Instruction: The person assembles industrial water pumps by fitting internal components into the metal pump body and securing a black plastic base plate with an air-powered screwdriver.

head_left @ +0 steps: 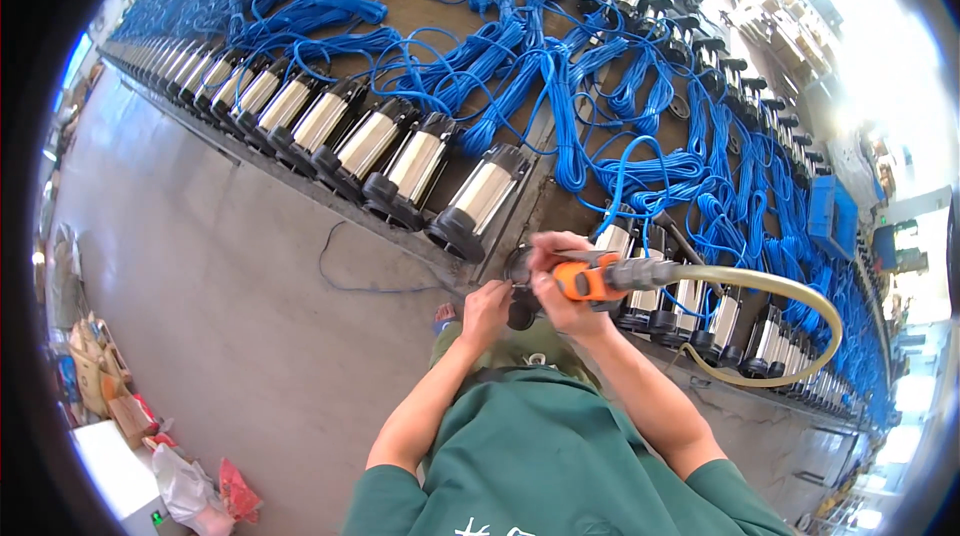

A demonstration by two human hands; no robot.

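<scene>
My right hand (568, 304) is wrapped around an orange air tool (588, 279). A grey coupling (645, 274) joins the tool to a stiff yellowish hose (815, 301), which loops away to the right. Just left of it, my left hand (485, 312) has its fingers pinched together beside a dark round part (519, 264) at the table edge. Whatever sits between those fingertips is too small to make out. The tool's working end is hidden behind my right hand. A silver and black cylindrical pump (483, 198) stands tilted in view, closest beyond my hands.
Long rows of similar pumps (412, 164) line the table edges on both sides. Bundles of blue cable (568, 126) cover much of the tabletop (415, 6). A blue crate (832, 218) is at the right; a thin dark cord (375, 288) lies on the floor. Bags (190, 491) are at lower left.
</scene>
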